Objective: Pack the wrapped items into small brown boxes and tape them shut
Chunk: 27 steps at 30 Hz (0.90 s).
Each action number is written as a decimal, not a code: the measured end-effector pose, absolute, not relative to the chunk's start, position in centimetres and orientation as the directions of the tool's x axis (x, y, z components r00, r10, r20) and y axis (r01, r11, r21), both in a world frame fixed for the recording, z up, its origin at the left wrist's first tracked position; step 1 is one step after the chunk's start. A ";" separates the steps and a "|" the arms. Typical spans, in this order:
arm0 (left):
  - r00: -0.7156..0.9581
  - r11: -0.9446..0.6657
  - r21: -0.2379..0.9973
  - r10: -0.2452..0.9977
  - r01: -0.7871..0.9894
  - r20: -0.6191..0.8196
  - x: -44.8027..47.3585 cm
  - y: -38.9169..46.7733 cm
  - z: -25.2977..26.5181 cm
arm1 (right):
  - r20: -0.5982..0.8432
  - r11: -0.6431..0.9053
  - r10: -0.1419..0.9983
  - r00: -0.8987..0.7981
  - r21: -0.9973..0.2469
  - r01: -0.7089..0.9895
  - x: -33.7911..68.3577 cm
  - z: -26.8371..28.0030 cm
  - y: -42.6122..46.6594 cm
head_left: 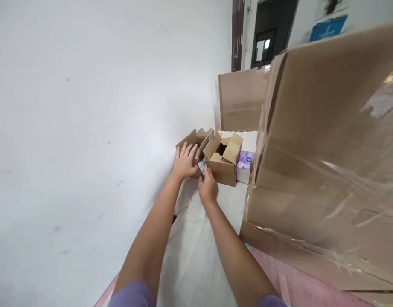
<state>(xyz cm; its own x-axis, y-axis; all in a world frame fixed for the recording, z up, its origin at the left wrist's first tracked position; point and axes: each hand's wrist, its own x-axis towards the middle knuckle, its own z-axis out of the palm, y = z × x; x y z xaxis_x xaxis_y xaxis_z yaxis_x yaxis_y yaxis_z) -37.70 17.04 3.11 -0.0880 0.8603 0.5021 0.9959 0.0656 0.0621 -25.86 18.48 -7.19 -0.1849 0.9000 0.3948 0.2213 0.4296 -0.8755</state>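
Two small open cardboard boxes stand side by side on a pale cloth. My left hand [184, 163] lies with fingers spread over the near edge of the left box [190, 138], against the wall. Between the boxes, my right hand [208, 187] is closed on a greyish strip [202, 165] with a shiny, printed look; whether it is loose or attached to the left box I cannot tell. The right box [222, 172] has its flaps up, and a dark gap shows inside it. A purple and white tissue pack [245, 164] sits beside it.
A large cardboard carton [311, 157], wrapped in clear film, rises close on the right. Another carton [243, 100] stands behind the small boxes. The white wall [87, 128] borders the left side. Pale cloth [196, 256] lies under my arms, with pink fabric [289, 273] at right.
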 end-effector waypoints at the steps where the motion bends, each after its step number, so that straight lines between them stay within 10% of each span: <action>1: -0.036 0.022 0.038 0.907 0.999 0.420 -38.1 17.5 3.8 | 0.374 0.410 0.908 -0.186 -0.885 0.220 -25.8 -7.2 18.5; 6: -0.008 -0.002 0.034 0.953 0.999 0.304 -38.0 17.5 4.5 | 0.415 0.442 0.892 -0.181 -0.885 0.149 -25.6 -7.0 19.1; 21: 0.029 -0.013 -0.027 0.596 1.000 0.802 -25.9 -10.6 12.2 | 0.662 0.591 0.675 -0.325 -0.749 -0.298 -14.2 2.1 -6.4; 27: -0.049 -0.017 0.064 0.465 0.998 0.884 -19.3 -21.7 7.4 | 0.788 0.757 0.574 -0.221 -0.614 -0.223 -7.8 -3.6 -16.4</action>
